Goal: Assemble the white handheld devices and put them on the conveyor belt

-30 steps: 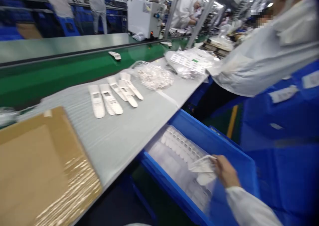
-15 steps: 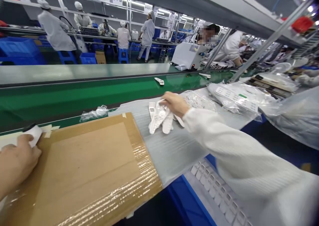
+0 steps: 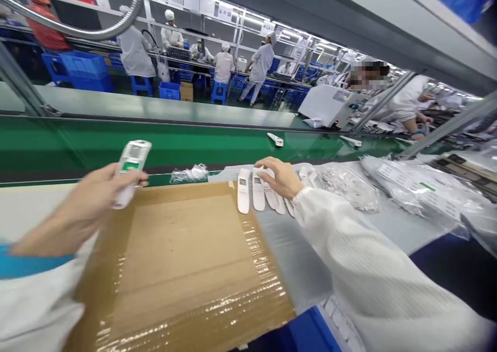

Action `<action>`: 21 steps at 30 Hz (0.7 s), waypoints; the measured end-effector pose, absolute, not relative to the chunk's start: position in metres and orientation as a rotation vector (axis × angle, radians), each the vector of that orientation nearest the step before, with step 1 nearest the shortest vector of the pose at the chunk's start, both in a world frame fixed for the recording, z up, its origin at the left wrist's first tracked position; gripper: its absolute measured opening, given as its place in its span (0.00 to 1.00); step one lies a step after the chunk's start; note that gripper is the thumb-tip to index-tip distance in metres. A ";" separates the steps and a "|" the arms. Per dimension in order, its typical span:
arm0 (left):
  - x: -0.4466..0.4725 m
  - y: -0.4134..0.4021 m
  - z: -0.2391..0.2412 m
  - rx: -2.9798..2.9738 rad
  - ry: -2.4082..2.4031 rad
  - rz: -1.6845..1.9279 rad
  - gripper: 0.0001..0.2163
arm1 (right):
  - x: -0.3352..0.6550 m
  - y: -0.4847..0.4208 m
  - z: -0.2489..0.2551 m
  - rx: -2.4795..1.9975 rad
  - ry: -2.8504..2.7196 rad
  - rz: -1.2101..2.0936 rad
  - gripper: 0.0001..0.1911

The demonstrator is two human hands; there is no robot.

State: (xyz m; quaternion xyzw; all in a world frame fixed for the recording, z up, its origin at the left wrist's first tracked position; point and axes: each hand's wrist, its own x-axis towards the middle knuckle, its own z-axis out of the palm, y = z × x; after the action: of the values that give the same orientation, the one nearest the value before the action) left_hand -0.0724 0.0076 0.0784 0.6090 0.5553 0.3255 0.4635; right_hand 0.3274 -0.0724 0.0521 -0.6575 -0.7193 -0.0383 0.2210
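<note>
My left hand is closed round a white handheld device with a small screen and a green patch, held up over the left edge of a flat cardboard sheet. My right hand reaches across the grey foam mat and rests, fingers bent, on a row of several white device shells laid side by side just past the cardboard's far right corner. Two shells at the left end of the row lie uncovered; the others are partly under my fingers.
A green conveyor belt runs behind the bench with two white devices on it. Clear plastic bags of parts lie to the right, a crumpled bag by the belt. A blue bin sits below. Other people work farther back.
My left hand has lifted the white device off the bench and raised it. My right hand has spread the bunched shells into a row. The view has swung left.
</note>
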 end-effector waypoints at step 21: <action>-0.017 -0.007 0.029 1.455 1.221 0.753 0.07 | 0.156 -0.042 0.054 -1.481 -2.135 -0.108 0.14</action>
State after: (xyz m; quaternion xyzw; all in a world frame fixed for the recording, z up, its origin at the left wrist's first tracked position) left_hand -0.0172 -0.0068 0.0290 0.6073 0.5096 0.3146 0.5221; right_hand 0.1560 -0.0416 0.0545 -0.5486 -0.7911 -0.0402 0.2673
